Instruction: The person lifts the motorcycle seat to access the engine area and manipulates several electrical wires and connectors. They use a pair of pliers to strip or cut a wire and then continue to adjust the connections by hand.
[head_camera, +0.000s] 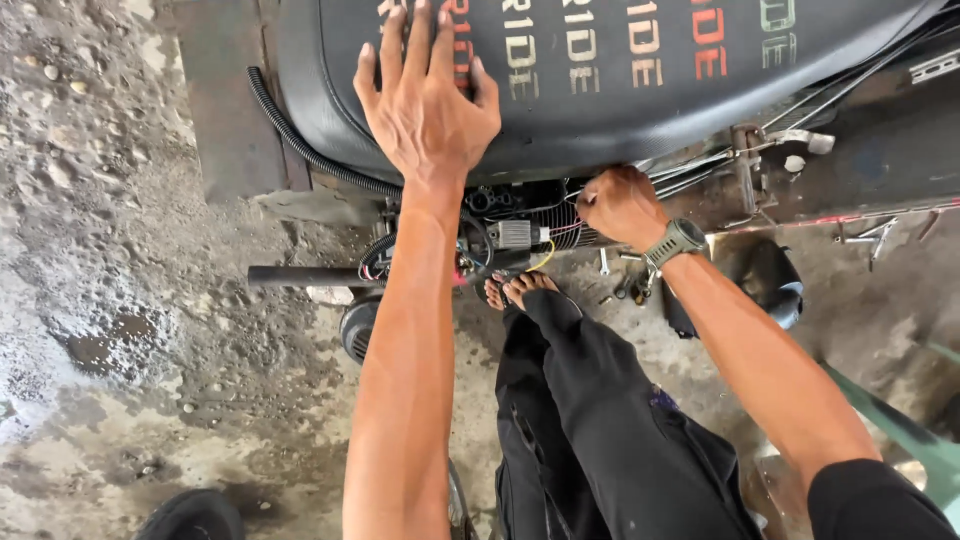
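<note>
**Q:** Where the view looks straight down, what do your hands rest on?

**A:** My left hand (428, 100) lies flat on the black motorcycle seat (600, 90), fingers spread wide, palm down, gripping nothing. My right hand (620, 205) is curled into a loose fist at the lower edge of the seat, just above the exposed wiring and finned engine parts (510, 235). It may be pinching something small there; I cannot tell from this angle. A grey-green wristwatch (678, 241) sits on that wrist.

**Q:** And the seat itself?

**A:** It fills the top of the view, padded, glossy, printed with rows of coloured lettering. A black corrugated hose (300, 145) curves along its left side, and a dark tube (305, 276) juts out to the left below it.

**Q:** Describe the ground and surroundings.

**A:** The floor (120, 300) is rough, pitted concrete, stained and damp in patches, with small stones scattered over it. My bare feet (520, 288) and black trousers (590, 420) extend towards the machine. Small metal tools (630, 285) lie on the floor near my right wrist, beside a dark rounded container (770, 280). A green edge (900, 430) shows at lower right.
</note>
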